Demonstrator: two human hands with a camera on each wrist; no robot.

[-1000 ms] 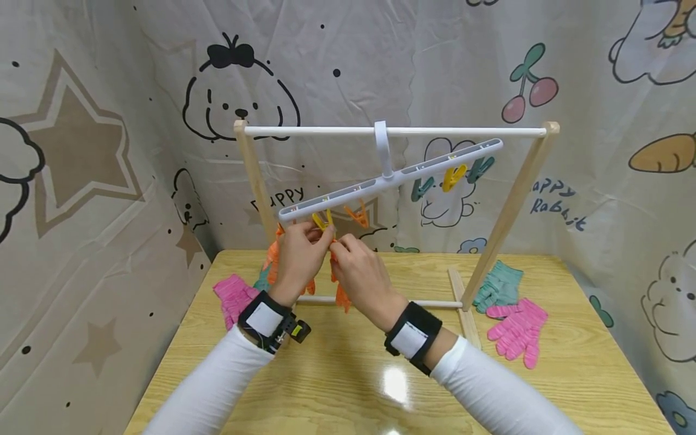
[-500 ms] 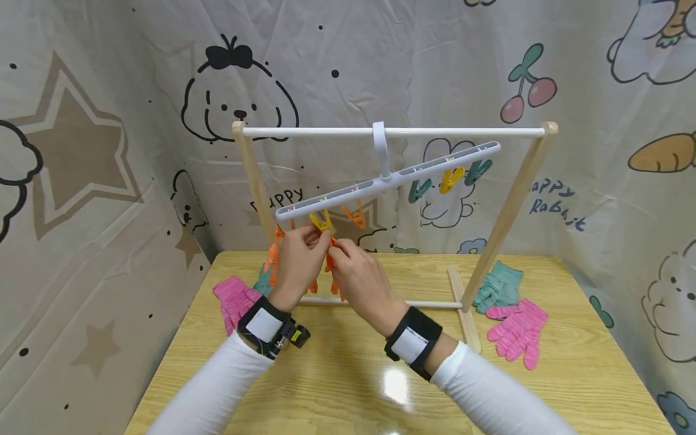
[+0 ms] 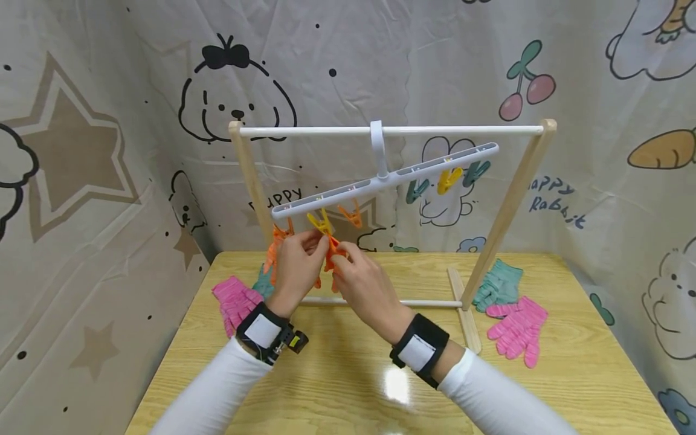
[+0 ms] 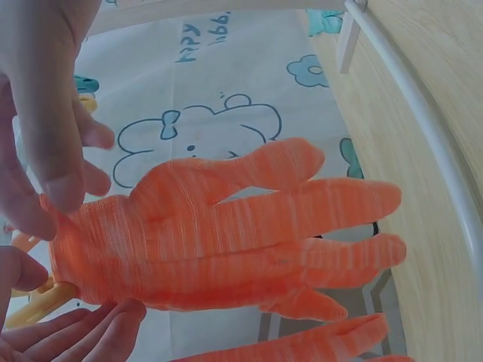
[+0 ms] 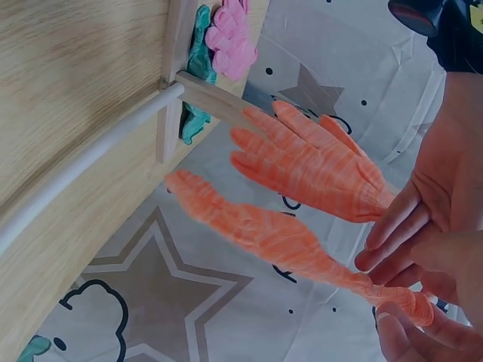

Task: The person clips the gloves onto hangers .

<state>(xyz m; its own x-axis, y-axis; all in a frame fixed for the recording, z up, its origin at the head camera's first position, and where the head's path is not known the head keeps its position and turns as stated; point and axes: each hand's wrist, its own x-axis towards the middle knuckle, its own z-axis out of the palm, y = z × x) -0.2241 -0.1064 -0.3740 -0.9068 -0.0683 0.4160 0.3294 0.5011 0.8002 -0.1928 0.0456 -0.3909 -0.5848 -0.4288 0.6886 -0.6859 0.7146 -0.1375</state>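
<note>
The left hand and right hand meet at the cuff of the orange glove, each pinching the fabric just below the yellow clip, presumably to steady the cuff at the clip; whether the clip grips it cannot be told. The glove's fingers point down toward the desk, since support is at the cuff. The hanger hooks over the white crossbar, which apparently leaves its clips accessible from below.

The left hand and right hand partly hide the orange glove. The head view crops the table's near edge.
</note>
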